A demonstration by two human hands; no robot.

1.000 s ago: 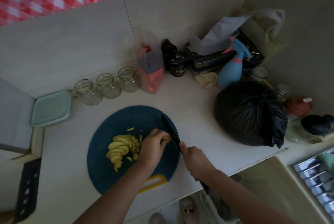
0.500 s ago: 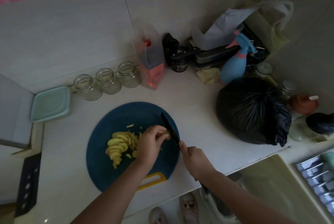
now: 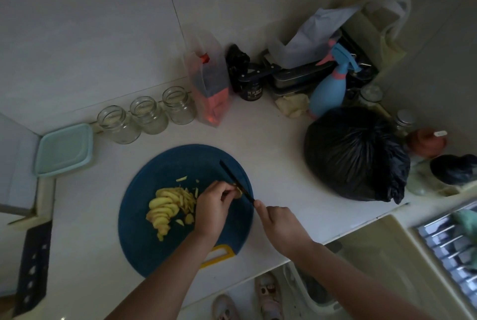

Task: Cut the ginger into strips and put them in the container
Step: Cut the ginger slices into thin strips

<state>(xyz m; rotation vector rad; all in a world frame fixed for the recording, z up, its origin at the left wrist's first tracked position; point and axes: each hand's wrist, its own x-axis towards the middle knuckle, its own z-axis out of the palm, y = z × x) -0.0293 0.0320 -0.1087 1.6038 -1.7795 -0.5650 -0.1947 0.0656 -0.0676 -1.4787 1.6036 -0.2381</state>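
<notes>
Mint-green plastic at the far left: the square container (image 3: 64,149) sits against the wall, well apart from our work. Just beside it to the right, three glass jars (image 3: 147,115) stand upright in a row along the wall.

At centre lies the round blue cutting board (image 3: 154,250), its yellow handle (image 3: 219,255) pointing toward us. On the board's left half we have a fanned pile of ginger slices (image 3: 162,207). A loose heap of thin ginger strips (image 3: 187,199) touches its right side, and a few stray bits lie scattered near them.

Our left hand (image 3: 213,208) comes next, fingers curled and pinching a small piece of ginger (image 3: 238,192) down on the board. The black knife (image 3: 233,180) stands edge-down right against that piece, its tip pointing away from us toward the wall. Our right hand (image 3: 281,226) is clenched round the knife's handle at the board's right rim, with the handle itself hidden inside the fist.

Further right on the white counter (image 3: 278,164) sits a bulging black plastic bag (image 3: 353,154). Behind it, a blue spray bottle (image 3: 329,92) stands amid clutter in the corner. No ginger shows at the container.
</notes>
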